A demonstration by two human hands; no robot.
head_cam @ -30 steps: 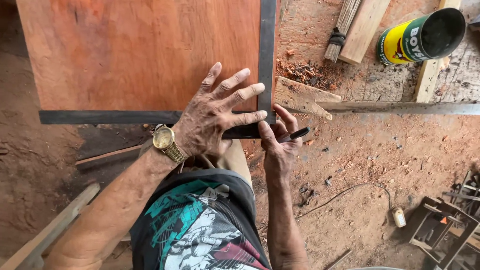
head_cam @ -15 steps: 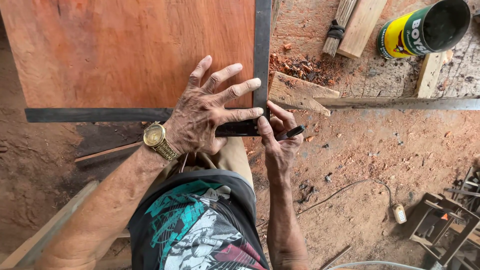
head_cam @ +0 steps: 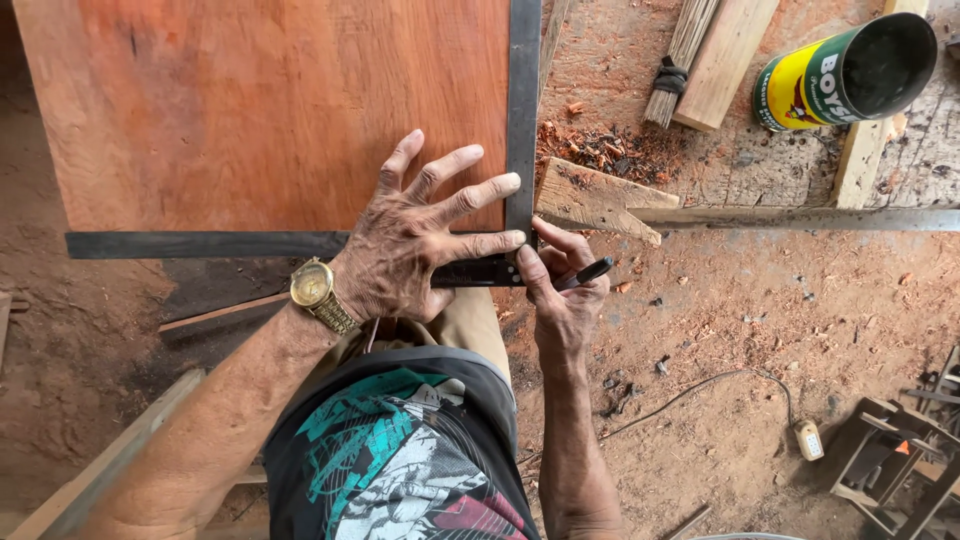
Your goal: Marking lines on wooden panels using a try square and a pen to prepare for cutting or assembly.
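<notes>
Hands at the lower right corner of the reddish wooden board. We note the left hand lies flat, palm down, fingers spread wide, pressing the dark steel carpenter's square against the board; it grips nothing, the fingertips resting on the board face and on the square's corner. A gold wristwatch sits on that wrist, forearm running down-left. One blade of the square runs up along the board's right edge, the other along its bottom edge toward the left. The right hand is closed on a dark pencil, held between thumb and fingers just right of the square's corner, thumb touching the square. Against the view half a second ago, we record the hands, square and pencil in much the same arrangement; only the framing has shifted slightly. Beyond the board lie a yellow-green can on its side, wood offcuts and shavings on the desk.
</notes>
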